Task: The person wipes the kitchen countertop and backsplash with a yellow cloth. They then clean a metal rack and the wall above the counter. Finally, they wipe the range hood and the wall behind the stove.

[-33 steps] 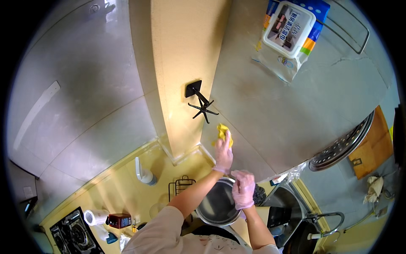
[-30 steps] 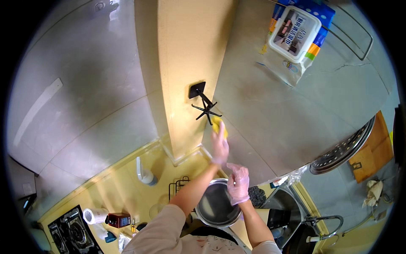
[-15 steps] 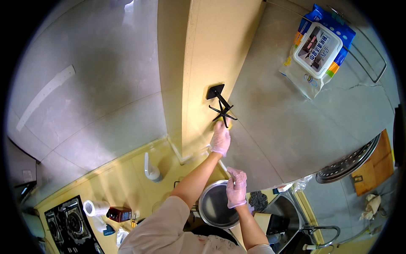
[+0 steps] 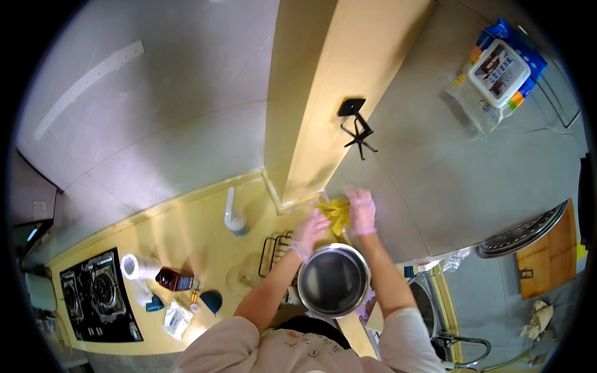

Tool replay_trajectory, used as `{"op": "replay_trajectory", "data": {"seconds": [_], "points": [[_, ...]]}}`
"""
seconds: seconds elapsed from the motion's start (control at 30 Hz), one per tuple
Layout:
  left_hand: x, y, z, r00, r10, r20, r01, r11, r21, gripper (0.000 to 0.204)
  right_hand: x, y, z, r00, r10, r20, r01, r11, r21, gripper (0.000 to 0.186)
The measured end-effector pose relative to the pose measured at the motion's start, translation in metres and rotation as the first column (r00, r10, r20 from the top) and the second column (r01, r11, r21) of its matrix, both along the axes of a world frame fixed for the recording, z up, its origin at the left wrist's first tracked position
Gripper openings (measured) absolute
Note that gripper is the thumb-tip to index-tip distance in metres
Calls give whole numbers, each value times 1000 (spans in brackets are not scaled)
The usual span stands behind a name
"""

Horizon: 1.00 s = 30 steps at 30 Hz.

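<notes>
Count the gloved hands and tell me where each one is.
2: the left hand at the left of the yellow cloth, the right hand at its right. No others show.

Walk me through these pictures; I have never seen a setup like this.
There is no machine arm here, only a person's two hands. Every picture comes from one wide camera worn on the head, looking down, so straight edges look bent. The left hand and right hand wear thin, see-through gloves. Between them is a yellow cloth; the exact grip is too blurred to tell. A round metal pot sits nearer the body. On the yellow counter, toward the left, are a white-topped bottle, a white roll and a black stove.
</notes>
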<state>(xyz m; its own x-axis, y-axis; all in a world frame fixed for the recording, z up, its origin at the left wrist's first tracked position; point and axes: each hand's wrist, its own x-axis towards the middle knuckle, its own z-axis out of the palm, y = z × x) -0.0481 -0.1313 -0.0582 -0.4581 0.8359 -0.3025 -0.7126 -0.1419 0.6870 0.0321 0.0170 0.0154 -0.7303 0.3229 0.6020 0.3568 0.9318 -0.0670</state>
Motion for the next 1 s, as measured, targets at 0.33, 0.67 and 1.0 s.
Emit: {"op": "replay_trajectory", "data": {"seconds": [0.33, 0.67, 1.0], "points": [[39, -82, -12, 287, -692, -663, -219, 626, -748, 41, 6, -17, -31, 661, 130, 739, 263, 882, -390, 24], [46, -109, -65, 384, -711, -589, -63, 617, -785, 41, 102, -45, -114, 633, -197, 749, 565, 779, -273, 22], [12, -122, -41, 347, -777, -525, -133, 513, -848, 35, 94, -70, -117, 785, -157, 600, 484, 760, -434, 16]]}}
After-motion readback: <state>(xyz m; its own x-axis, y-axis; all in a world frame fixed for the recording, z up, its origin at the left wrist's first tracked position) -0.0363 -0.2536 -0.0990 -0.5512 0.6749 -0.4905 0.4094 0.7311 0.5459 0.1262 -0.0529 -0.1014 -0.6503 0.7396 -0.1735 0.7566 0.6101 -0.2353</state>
